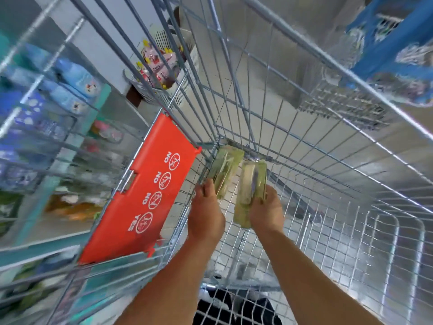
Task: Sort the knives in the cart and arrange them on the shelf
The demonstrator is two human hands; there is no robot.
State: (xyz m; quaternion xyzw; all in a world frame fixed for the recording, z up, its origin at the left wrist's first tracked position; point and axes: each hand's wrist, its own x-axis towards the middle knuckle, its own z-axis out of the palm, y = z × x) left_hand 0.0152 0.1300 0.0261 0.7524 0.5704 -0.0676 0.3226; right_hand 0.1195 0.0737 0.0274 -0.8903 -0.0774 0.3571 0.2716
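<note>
Bare forearms come nearest, reaching down into the wire cart point(351, 207). Your left hand point(206, 214) pinches the near end of one green knife pack point(226, 171), fingers point(208, 187) curled over its edge. Your right hand point(267, 209) grips a second green pack point(251, 191) at its right edge, fingers wrapped round it. Both packs run lengthwise away from you toward the cart's far corner, side by side and just apart, the left one lying farther in. Motion blur hides the labels, so I'd guess they match but can't confirm it. Left of your hands stands the red seat flap point(145, 188). Beyond it, far left, the shelf point(58, 146) holds blurred goods; lifting out means drawing both packs back along their long axis, then swinging left.
</note>
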